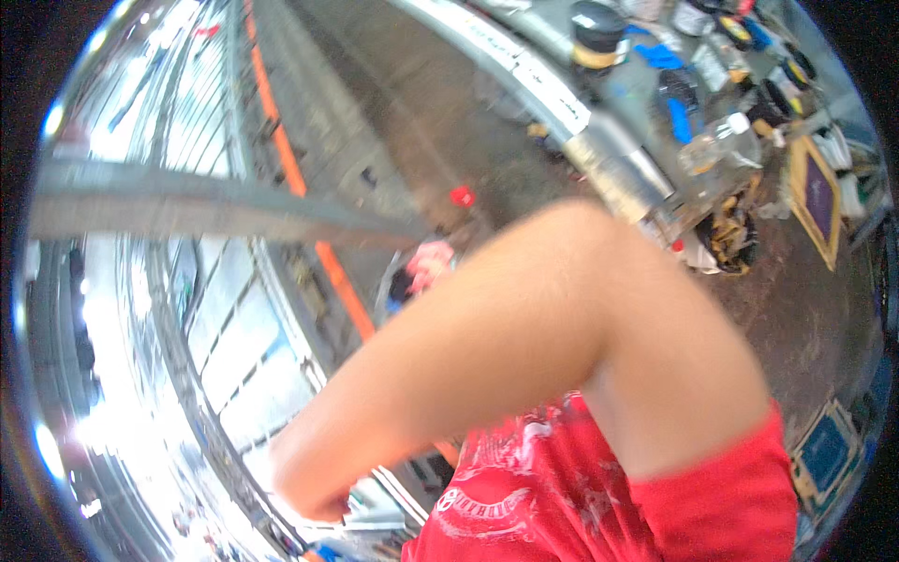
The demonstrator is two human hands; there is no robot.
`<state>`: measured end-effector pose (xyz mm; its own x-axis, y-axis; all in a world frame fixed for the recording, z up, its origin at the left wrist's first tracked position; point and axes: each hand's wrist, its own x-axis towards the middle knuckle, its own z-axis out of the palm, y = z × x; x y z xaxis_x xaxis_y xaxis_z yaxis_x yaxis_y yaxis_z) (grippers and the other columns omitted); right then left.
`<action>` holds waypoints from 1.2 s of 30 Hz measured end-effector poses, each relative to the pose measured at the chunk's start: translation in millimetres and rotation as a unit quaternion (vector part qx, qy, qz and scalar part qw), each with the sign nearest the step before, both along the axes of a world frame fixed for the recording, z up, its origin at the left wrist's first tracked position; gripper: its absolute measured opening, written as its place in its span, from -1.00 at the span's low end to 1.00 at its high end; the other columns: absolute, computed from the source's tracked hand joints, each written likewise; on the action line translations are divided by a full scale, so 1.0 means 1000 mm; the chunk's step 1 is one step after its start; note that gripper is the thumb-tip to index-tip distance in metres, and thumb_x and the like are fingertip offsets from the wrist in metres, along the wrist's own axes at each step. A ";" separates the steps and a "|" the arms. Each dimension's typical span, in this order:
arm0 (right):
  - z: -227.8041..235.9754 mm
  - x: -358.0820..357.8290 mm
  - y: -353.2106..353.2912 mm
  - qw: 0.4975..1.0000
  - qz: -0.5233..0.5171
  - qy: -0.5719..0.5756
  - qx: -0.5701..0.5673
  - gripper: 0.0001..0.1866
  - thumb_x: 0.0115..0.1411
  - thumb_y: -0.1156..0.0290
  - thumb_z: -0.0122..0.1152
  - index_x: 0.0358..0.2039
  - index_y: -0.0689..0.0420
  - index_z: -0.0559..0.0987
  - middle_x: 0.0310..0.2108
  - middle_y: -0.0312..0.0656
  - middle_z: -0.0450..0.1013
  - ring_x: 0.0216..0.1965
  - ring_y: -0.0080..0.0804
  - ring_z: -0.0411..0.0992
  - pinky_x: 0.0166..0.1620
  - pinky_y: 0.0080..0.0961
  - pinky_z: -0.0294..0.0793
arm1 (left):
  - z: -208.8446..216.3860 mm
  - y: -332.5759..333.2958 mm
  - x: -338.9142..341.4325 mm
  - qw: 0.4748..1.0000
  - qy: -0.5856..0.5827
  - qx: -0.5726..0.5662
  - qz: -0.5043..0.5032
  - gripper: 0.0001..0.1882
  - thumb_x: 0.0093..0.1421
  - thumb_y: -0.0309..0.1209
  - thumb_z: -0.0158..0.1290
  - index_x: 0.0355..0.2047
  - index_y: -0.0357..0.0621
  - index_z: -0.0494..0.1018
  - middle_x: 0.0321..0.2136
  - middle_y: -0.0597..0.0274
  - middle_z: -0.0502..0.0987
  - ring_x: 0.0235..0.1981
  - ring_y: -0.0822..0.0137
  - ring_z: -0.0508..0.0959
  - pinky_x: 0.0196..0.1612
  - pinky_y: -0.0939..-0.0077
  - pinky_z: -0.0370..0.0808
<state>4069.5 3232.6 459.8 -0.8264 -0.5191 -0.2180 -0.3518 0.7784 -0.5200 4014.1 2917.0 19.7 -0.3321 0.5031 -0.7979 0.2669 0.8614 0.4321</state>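
Note:
My right arm comes out of a red sleeve [721, 496], bends sharply at the elbow and reaches across my red printed shirt [534, 487] to the lower left. My right hand [314, 482] is at its end, smeared by motion. Its fingers are mostly hidden, so neither their pose nor anything in them can be made out. Nearest to it are a pale panel [267, 393] in a long metal frame and some blurred pale items [375, 515] just beyond the hand. My left hand is out of view.
A grey post [215, 208] crosses at the left, by an orange strip [281, 155]. Pink cloth [434, 262] shows behind my forearm; a red object [463, 196] lies on the floor. Right: a cluttered table with a dark tub [597, 33], a clear bottle [712, 150] and a wooden frame [815, 201].

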 end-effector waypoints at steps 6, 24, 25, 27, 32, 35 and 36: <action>-0.167 0.150 0.151 0.739 -0.502 0.100 -0.437 -0.56 0.13 0.27 0.09 -0.02 0.25 0.44 -0.30 0.02 0.52 -0.34 -0.15 0.53 -0.26 -0.24 0.51 | -0.002 0.183 0.008 0.992 0.020 0.019 -0.123 -0.47 -0.16 -0.48 0.15 -0.08 -0.24 0.41 -0.25 -0.15 0.56 -0.21 -0.05 0.58 -0.14 0.17 0.49; -0.300 0.308 0.594 -0.060 -0.918 0.356 -0.164 -0.31 0.07 0.48 0.19 0.23 0.21 0.19 0.10 0.10 0.31 0.13 0.03 0.27 0.18 -0.19 0.23 | -0.069 0.563 -0.042 0.968 -0.028 0.065 -0.239 -0.46 -0.24 -0.57 0.16 -0.12 -0.28 0.43 -0.26 -0.02 0.57 -0.21 0.06 0.58 -0.11 0.28 0.47; -0.303 0.322 0.613 -0.081 -0.921 0.355 -0.138 -0.30 0.07 0.47 0.21 0.23 0.22 0.18 0.11 0.10 0.30 0.17 0.04 0.24 0.21 -0.17 0.19 | -0.063 0.581 -0.037 0.968 -0.034 0.069 -0.238 -0.46 -0.24 -0.58 0.16 -0.12 -0.28 0.43 -0.26 0.00 0.57 -0.22 0.08 0.58 -0.12 0.29 0.47; -0.320 0.354 0.629 -0.078 -0.912 0.384 -0.121 -0.21 0.03 0.43 0.27 0.26 0.20 0.15 0.20 0.13 0.20 0.24 0.08 0.13 0.26 -0.16 0.10 | -0.009 0.606 -0.017 0.967 -0.047 0.050 -0.247 -0.46 -0.23 -0.59 0.15 -0.11 -0.29 0.42 -0.26 0.04 0.57 -0.24 0.13 0.58 -0.13 0.31 0.48; -0.315 0.354 0.625 -0.052 -0.941 0.330 -0.047 -0.33 0.03 0.36 0.28 0.18 0.07 0.30 0.24 0.17 0.12 0.25 0.11 0.12 0.27 -0.12 0.08 | -0.002 0.659 -0.038 0.956 -0.008 0.004 -0.294 -0.51 -0.21 -0.63 0.15 -0.16 -0.35 0.41 -0.32 0.07 0.55 -0.31 0.17 0.55 -0.22 0.31 0.49; -0.306 0.324 0.571 0.044 -0.902 0.382 -0.198 -0.58 0.08 0.47 0.19 0.00 0.13 0.45 -0.03 -0.07 0.40 0.07 -0.24 0.34 0.14 -0.26 0.30 | -0.054 0.679 -0.069 0.953 -0.036 -0.030 -0.299 -0.53 -0.21 -0.62 0.18 -0.19 -0.36 0.40 -0.34 0.04 0.54 -0.33 0.17 0.54 -0.27 0.27 0.49; -0.288 0.300 0.544 0.062 -0.829 0.480 -0.279 -0.66 0.16 0.50 0.16 -0.02 0.22 0.46 -0.06 -0.12 0.43 -0.04 -0.41 0.40 0.03 -0.38 0.42 | -0.050 0.686 -0.067 0.943 -0.021 -0.044 -0.330 -0.53 -0.22 -0.61 0.20 -0.21 -0.36 0.40 -0.42 0.07 0.53 -0.41 0.16 0.53 -0.34 0.22 0.49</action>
